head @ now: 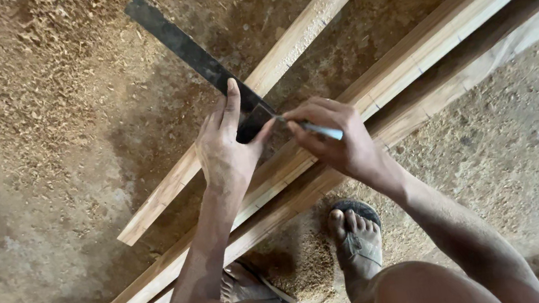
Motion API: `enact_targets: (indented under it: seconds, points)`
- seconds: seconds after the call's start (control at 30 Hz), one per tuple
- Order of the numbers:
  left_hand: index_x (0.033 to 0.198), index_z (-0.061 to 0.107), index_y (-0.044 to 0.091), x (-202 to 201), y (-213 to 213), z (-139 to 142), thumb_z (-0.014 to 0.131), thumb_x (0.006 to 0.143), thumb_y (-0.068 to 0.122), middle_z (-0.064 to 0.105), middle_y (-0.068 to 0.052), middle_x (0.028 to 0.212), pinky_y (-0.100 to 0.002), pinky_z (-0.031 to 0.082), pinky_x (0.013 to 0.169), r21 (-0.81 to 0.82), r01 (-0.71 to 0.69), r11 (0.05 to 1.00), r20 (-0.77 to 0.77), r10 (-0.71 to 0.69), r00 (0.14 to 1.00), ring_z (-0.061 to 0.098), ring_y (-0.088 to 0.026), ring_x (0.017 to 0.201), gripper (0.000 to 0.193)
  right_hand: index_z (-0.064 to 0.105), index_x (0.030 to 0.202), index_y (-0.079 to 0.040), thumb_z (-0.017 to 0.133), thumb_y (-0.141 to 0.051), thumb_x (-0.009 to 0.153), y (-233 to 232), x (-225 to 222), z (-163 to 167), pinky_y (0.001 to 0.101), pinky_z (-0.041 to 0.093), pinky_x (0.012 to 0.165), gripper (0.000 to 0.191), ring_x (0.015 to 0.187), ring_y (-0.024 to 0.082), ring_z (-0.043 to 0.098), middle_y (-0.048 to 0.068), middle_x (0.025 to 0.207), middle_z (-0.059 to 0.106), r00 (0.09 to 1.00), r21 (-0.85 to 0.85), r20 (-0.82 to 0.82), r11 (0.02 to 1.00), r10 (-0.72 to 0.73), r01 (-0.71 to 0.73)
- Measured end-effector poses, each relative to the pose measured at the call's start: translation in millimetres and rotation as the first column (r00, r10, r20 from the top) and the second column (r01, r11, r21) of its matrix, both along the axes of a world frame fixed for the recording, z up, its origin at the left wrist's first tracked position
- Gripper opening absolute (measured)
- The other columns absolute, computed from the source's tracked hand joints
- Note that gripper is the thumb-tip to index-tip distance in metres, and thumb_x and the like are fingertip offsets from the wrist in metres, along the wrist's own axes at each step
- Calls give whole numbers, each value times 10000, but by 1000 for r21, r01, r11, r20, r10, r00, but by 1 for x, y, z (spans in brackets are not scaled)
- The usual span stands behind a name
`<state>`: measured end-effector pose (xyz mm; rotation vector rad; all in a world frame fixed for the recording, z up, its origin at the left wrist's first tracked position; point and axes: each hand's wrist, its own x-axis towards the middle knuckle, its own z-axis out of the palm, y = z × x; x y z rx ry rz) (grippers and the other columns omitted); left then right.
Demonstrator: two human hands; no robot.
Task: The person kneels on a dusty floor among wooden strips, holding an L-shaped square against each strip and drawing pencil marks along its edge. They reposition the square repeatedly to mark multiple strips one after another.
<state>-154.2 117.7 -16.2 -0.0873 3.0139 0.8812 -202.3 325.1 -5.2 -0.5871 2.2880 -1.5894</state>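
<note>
Fingers of left hand [225, 151] spread, pressing square [200, 62] on plank [409, 62]; right hand [336, 140] pinching pencil [320, 131].

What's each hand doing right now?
Left hand: pressed flat on the metal square, not gripping.
Right hand: closed on a pen.
</note>
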Motion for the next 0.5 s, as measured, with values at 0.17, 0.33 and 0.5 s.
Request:
enact_targets:
  seconds: [0.17, 0.33, 0.5]
  points:
    - [1535, 492, 76, -5, -3, 3, 968, 746, 328, 713, -188, 1193, -438, 582, 854, -15, 34, 999, 39, -33, 999, 712, -339, 994, 956, 717, 1135, 32, 697, -31, 1009, 10, 2, 6, 302, 589, 724, 142, 867, 191, 734, 148, 995, 750, 974, -5, 48, 975, -220, 220]
    - [1527, 475, 55, -20, 5, -1, 975, 746, 346, 698, -203, 1217, -426, 591, 876, -7, 97, 995, -79, -97, 992, 710, -333, 1010, 972, 703, 1176, 41, 672, -42, 1061, 9, -14, 5, 281, 627, 767, 145, 907, 171, 756, 137, 1030, 755, 945, -122, -5, 938, -327, 324]
    - [1535, 480, 74, -28, 21, -8, 977, 758, 321, 703, -170, 1217, -415, 596, 884, 37, 56, 998, -31, -55, 998, 719, -318, 1042, 955, 700, 1177, 54, 670, -49, 1073, 11, -17, 1, 282, 633, 809, 149, 939, 175, 767, 141, 1044, 754, 931, -106, -18, 927, -364, 360]
